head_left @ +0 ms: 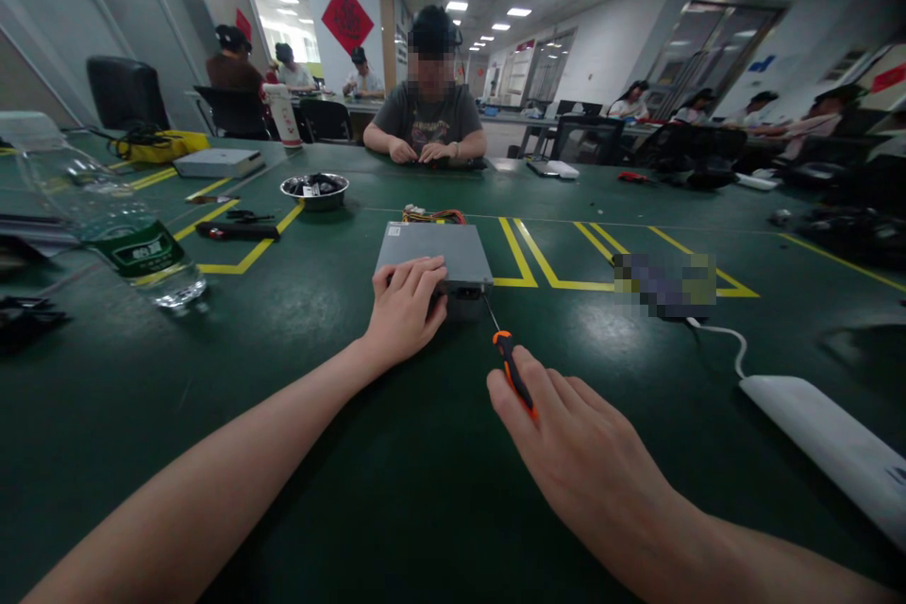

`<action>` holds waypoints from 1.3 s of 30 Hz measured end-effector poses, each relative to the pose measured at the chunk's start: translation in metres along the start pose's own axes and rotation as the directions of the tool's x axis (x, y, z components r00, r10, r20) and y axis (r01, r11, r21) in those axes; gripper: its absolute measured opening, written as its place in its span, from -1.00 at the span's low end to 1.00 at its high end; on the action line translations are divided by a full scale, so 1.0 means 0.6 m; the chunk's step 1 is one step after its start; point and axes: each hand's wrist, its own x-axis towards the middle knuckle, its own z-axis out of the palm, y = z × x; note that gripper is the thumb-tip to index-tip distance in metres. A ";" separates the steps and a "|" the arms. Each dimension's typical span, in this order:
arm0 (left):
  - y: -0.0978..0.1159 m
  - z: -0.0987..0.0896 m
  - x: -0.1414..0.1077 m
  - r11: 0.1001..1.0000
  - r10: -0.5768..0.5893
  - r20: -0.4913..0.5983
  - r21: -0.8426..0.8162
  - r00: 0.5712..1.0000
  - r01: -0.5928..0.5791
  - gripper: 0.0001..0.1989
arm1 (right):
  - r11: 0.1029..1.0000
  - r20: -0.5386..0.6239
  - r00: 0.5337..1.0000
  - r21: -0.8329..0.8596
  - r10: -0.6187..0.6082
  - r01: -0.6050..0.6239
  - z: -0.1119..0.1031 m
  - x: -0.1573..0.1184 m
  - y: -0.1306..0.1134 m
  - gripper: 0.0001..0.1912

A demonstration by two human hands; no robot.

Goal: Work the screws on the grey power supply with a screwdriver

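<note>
A grey metal computer power supply (439,245) lies on the green table, its socket side facing me. Colored cables (435,216) come out behind it. My left hand (409,307) grips its near left part, fingers over the top and thumb down the front face. In my right hand (566,425) is a screwdriver (511,366) with an orange and black handle, the fingers closed around it. The screwdriver's thin shaft slants up to the near right corner of the power supply, and its tip appears to touch there.
To the left stand a water bottle (134,245), a metal bowl (315,193) of small dark parts and a black tool (237,231). On the right, a blurred device (662,283) is cabled to a white power bank (828,444). A person (428,113) sits opposite.
</note>
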 end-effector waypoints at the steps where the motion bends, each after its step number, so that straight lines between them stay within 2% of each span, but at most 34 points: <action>1: 0.000 0.000 0.000 1.000 0.000 -0.001 0.002 1.000 0.000 -0.74 | 1.000 -0.010 1.000 -0.012 0.001 -0.001 -0.002 0.000 0.001 -0.65; 10: 0.002 0.001 0.002 1.000 -0.029 -0.016 -0.004 0.999 0.029 -0.79 | 0.999 -0.017 0.999 -0.020 0.047 -0.047 0.004 0.000 -0.001 -0.70; 15: 0.004 0.001 0.005 0.999 -0.054 -0.029 -0.003 0.998 0.054 -0.82 | 1.000 0.020 1.000 -0.001 0.005 -0.005 0.004 0.001 -0.005 -0.66; 21: 0.006 0.002 0.006 0.998 -0.063 -0.025 -0.003 0.998 0.063 -0.83 | 0.998 -0.037 0.998 -0.035 0.056 -0.058 -0.004 0.005 0.003 -0.65; 30: 0.007 0.001 0.005 0.997 -0.077 -0.020 -0.014 0.997 0.077 -0.82 | 0.999 0.070 0.996 -0.017 0.046 -0.045 -0.003 0.001 0.004 -0.67; 39: 0.006 0.000 0.005 0.997 -0.072 -0.015 -0.020 0.997 0.072 -0.82 | 0.999 -0.015 1.000 -0.032 0.022 -0.022 -0.016 -0.007 0.001 -0.64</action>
